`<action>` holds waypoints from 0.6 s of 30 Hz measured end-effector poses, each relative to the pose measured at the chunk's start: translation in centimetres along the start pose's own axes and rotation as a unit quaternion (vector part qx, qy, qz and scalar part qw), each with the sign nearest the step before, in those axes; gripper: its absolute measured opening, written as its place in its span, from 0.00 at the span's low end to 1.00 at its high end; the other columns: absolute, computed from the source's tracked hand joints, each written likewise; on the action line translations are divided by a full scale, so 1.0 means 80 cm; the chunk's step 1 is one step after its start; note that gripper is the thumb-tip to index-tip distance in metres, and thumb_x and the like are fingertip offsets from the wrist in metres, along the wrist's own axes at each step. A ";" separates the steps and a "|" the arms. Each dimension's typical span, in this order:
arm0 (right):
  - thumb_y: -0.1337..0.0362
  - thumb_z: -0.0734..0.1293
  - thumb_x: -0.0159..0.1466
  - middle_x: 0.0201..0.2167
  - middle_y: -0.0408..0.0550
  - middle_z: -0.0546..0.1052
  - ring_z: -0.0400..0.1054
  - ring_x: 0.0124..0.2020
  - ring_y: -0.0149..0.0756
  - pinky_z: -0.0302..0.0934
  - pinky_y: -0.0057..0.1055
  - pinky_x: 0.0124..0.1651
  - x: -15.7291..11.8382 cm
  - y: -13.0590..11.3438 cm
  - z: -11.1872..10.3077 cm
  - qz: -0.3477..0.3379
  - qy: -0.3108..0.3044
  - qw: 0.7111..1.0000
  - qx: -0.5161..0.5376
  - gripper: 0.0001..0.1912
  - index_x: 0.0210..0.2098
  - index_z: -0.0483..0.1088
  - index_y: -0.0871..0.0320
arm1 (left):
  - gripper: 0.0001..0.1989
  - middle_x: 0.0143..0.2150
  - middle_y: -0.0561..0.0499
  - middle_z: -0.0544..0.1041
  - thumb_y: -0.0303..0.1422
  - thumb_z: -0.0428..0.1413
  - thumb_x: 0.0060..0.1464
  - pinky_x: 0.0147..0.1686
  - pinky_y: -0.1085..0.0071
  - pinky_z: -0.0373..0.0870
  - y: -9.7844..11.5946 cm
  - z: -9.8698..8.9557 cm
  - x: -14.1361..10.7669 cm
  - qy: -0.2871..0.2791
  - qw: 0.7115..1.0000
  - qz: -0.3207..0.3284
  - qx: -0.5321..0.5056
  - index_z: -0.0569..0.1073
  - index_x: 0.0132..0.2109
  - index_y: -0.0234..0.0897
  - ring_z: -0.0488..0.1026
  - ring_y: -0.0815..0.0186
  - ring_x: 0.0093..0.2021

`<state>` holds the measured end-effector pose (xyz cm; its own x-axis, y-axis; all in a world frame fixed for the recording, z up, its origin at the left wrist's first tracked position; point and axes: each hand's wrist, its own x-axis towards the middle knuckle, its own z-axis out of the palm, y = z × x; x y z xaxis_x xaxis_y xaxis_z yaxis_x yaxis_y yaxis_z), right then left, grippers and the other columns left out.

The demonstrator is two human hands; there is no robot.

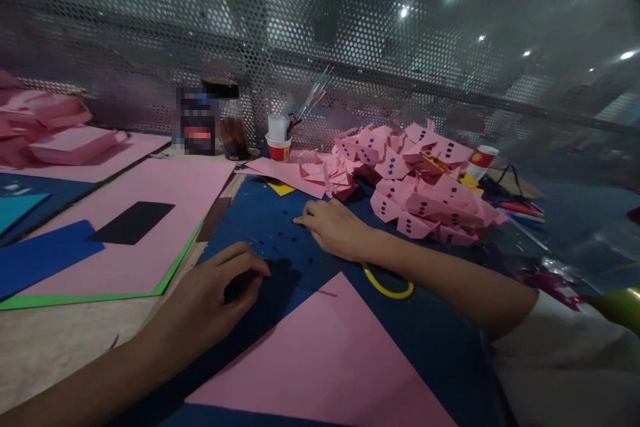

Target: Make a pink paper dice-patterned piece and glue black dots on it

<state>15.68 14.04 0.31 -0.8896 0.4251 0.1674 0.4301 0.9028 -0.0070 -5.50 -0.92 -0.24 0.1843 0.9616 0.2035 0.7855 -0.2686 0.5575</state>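
My left hand [220,290] hovers over the left edge of the dark blue surface [425,360], its fingers loosely curled with a gap to the thumb and nothing visible between them. Farther forward, my right hand [337,230] is low over the same surface, fingers bent together and fingertips beside small black bits [285,237]. Whether it pinches one of these bits is too small to tell. A flat pink paper sheet [320,360] lies in front of me, one corner pointing away. Under my right forearm shows a yellow loop [390,292], partly hidden.
Folded pink paper pieces with dark square marks [425,207] are heaped at the back right. Left lie a large pink sheet [150,267], a black rectangle [135,222] and blue paper [55,253]. Behind stand a jar [233,130] and a red-white cup [279,149] against perforated metal.
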 end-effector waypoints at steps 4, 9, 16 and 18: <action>0.66 0.63 0.69 0.44 0.52 0.75 0.66 0.48 0.39 0.55 0.36 0.49 -0.001 0.002 -0.015 0.016 0.045 0.996 0.074 0.11 0.47 0.75 0.59 | 0.07 0.39 0.49 0.76 0.37 0.53 0.59 0.40 0.65 0.68 -0.001 -0.005 0.003 0.040 0.999 -0.019 -0.019 0.74 0.38 0.43 0.73 0.59 0.40; 0.62 0.60 0.71 0.37 0.47 0.79 0.71 0.38 0.32 0.61 0.30 0.43 -0.019 -0.016 -0.049 0.119 0.061 0.930 0.342 0.12 0.39 0.73 0.61 | 0.07 0.41 0.52 0.76 0.39 0.56 0.57 0.44 0.66 0.66 -0.005 -0.013 0.004 0.072 0.991 -0.088 -0.075 0.74 0.40 0.44 0.73 0.60 0.43; 0.58 0.66 0.67 0.34 0.46 0.79 0.73 0.35 0.31 0.66 0.28 0.40 -0.043 -0.067 -0.068 0.082 0.070 0.843 0.526 0.12 0.44 0.73 0.60 | 0.11 0.41 0.52 0.78 0.42 0.57 0.56 0.44 0.67 0.67 0.006 -0.018 0.006 0.060 0.989 -0.100 -0.090 0.74 0.42 0.42 0.74 0.60 0.43; 0.61 0.66 0.67 0.31 0.44 0.78 0.73 0.33 0.30 0.66 0.28 0.39 -0.047 -0.074 -0.070 0.081 0.113 0.852 0.505 0.09 0.41 0.73 0.61 | 0.12 0.41 0.52 0.79 0.42 0.56 0.57 0.43 0.67 0.67 0.013 -0.019 0.005 0.063 0.989 -0.094 -0.095 0.75 0.42 0.41 0.74 0.60 0.43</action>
<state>17.36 6.74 5.23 -0.7291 0.6294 0.2687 0.0914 0.4787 -0.8732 -5.52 -0.86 1.62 -0.0382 0.9841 0.1733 0.6719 -0.1031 0.7335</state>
